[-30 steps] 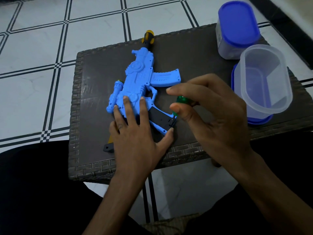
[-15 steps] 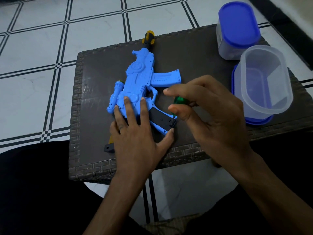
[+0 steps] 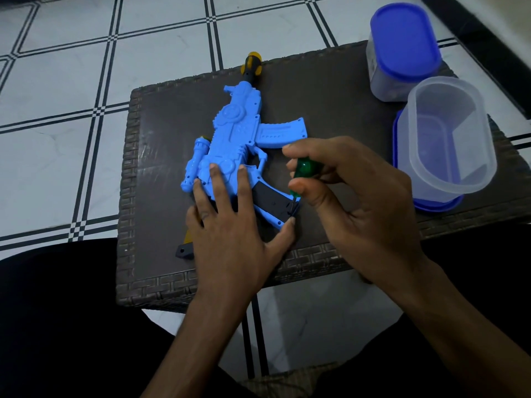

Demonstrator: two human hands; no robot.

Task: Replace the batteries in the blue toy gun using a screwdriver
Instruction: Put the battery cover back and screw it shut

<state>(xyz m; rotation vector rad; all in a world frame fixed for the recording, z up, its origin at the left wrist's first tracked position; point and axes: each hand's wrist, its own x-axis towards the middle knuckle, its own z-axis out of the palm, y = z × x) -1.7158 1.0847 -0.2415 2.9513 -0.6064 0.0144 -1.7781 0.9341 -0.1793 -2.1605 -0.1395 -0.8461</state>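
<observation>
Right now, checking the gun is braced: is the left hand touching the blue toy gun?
Touching. The head view shows the left hand lying flat on the blue toy gun, straight fingers pressed onto its rear body with no gap.

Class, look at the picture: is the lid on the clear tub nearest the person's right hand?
No. The clear tub stands open on top of its blue lid, which lies beneath it.

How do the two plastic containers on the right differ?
The far container is closed with a blue lid on top; the near container is open, standing on its blue lid. The far container holds something dark; the near container looks empty. Both are oval, translucent and upright on the table.
</observation>
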